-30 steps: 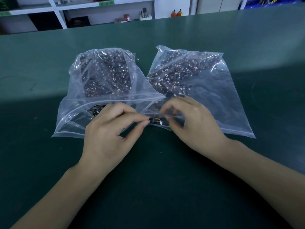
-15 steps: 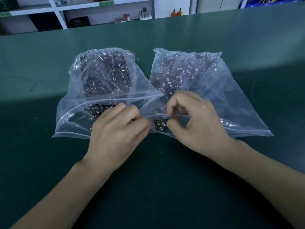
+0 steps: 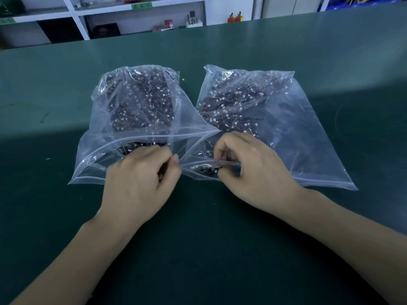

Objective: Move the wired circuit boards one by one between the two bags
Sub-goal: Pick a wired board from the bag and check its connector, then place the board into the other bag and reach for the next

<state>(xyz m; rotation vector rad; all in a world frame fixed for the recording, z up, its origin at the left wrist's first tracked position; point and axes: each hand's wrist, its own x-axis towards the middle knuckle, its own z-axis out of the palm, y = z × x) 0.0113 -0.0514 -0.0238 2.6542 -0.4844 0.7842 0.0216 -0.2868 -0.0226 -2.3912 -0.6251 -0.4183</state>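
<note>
Two clear zip bags lie side by side on the green table, each with a heap of small dark wired circuit boards. My right hand (image 3: 253, 170) pinches the upper rim of the right bag (image 3: 308, 146) at its mouth and lifts it. One wired board (image 3: 208, 170) lies just inside that mouth. My left hand (image 3: 141, 179) sits over the near right corner of the left bag (image 3: 136, 102), fingers curled in and thumb against them. Whether they hold anything is hidden.
The table (image 3: 198, 249) runs wide on all sides of the bags. Behind its far edge stand white shelves (image 3: 141, 16) with small items, well out of reach.
My left hand pushed a wired board into the right bag's mouth, then drew back left toward the left bag. My right hand kept pinching the right bag's rim.
</note>
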